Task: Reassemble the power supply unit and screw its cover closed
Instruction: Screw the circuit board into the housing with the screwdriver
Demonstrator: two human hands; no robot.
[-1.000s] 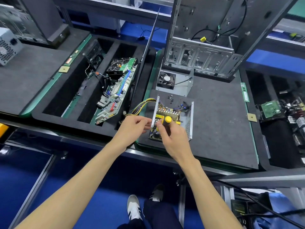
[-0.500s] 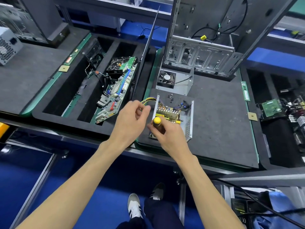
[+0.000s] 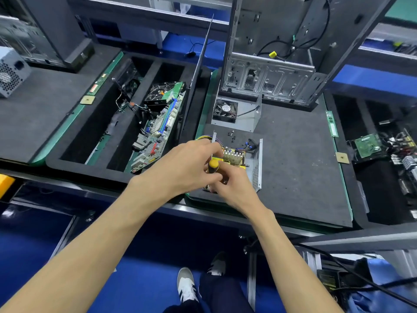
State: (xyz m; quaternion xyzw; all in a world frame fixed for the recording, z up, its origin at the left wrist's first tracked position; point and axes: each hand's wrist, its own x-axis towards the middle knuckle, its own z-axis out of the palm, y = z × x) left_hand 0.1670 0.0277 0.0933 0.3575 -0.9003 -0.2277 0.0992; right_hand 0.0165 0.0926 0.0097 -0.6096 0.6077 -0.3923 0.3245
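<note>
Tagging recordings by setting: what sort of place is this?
Most likely a computer repair or teardown workbench. An open power supply unit sits on a padded mat, a stripped PC case stands behind it, and a motherboard lies in a foam tray.

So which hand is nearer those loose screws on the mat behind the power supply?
Left. The left hand reaches over the power supply's near-left wall, just short of the screws. The right hand grips the screwdriver nearer the front edge.
</note>
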